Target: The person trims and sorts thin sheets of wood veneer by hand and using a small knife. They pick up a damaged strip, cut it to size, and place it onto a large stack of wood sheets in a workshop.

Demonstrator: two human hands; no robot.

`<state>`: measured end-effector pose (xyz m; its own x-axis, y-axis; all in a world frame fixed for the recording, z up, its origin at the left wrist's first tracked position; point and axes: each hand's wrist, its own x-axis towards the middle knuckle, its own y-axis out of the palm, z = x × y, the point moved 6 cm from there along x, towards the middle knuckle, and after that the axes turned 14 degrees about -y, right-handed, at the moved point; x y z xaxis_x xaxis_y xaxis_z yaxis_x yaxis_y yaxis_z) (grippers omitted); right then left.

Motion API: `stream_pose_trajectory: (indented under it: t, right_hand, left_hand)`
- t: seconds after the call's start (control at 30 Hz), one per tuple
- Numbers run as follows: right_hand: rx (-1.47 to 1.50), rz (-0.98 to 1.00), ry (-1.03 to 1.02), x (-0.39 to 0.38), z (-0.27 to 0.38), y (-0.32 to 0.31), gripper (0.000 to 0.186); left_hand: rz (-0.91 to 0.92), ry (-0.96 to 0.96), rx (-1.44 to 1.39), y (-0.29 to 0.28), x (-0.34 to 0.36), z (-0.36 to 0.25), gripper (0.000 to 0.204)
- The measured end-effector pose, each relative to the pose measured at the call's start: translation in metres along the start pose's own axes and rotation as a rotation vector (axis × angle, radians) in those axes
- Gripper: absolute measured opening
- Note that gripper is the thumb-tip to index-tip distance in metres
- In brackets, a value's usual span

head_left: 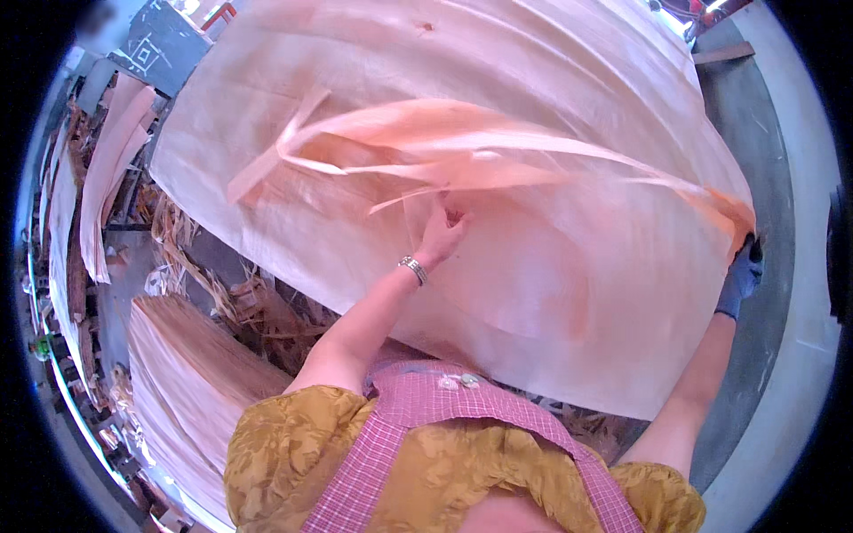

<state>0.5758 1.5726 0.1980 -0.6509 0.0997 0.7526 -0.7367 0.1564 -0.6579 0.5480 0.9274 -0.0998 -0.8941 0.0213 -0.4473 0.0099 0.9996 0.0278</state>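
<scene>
A large stack of pale wood veneer sheets (498, 302) spreads before me, its top sheet slightly wavy. Across it lies a long, torn veneer strip (391, 124), orange-tinted, twisted and blurred by motion, lifted in loops. My left hand (447, 233), bare with a metal band at the wrist, is closed over the middle of the stack, its fingertips at the strip's lower edge. At the stack's right edge, my right hand (749, 271) in a blue-grey glove with dark fingers grips the strip's gathered right end. The glove's fingers are partly hidden.
Another veneer pile (191, 391) stands at lower left, with torn scraps (258, 311) between it and the main stack. Long veneer pieces (115, 178) lie at far left. A grey-blue panel (155, 44) is at upper left; a wood piece (724, 53) lies at upper right.
</scene>
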Motion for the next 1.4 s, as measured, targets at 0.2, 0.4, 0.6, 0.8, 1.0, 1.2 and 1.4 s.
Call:
stream_pose_trajectory:
  t: [0.2, 0.4, 0.6, 0.8, 1.0, 1.2, 1.4]
  right_hand:
    - [0.331, 0.199, 0.770, -0.077, 0.003, 0.078, 0.041]
    - [0.739, 0.044, 0.525, -0.120, 0.008, 0.144, 0.052]
    - [0.608, 0.257, 0.452, -0.193, 0.160, 0.114, 0.039]
    - [0.806, 0.367, 0.573, -0.264, 0.314, 0.052, 0.033]
    - [0.902, 0.315, 0.652, -0.324, 0.499, -0.008, 0.039]
    - [0.940, 0.266, 0.560, -0.313, 0.665, -0.027, 0.036]
    - [0.908, 0.244, 0.145, -0.207, 0.805, -0.059, 0.009]
  left_hand:
    - [0.225, -0.368, -0.906, -0.044, 0.098, -0.064, 0.060]
    - [0.183, -0.033, -0.637, -0.073, 0.193, -0.212, 0.052]
    - [0.162, 0.015, 0.280, -0.062, 0.093, -0.215, 0.037]
    - [0.430, -0.060, 0.447, -0.131, 0.019, -0.114, 0.040]
    - [0.447, 0.121, 0.372, -0.343, -0.007, -0.158, 0.021]
    - [-0.285, 0.477, 0.192, -0.591, 0.002, -0.305, 0.021]
    - [-0.422, 0.614, -0.157, -0.755, 0.050, -0.453, 0.044]
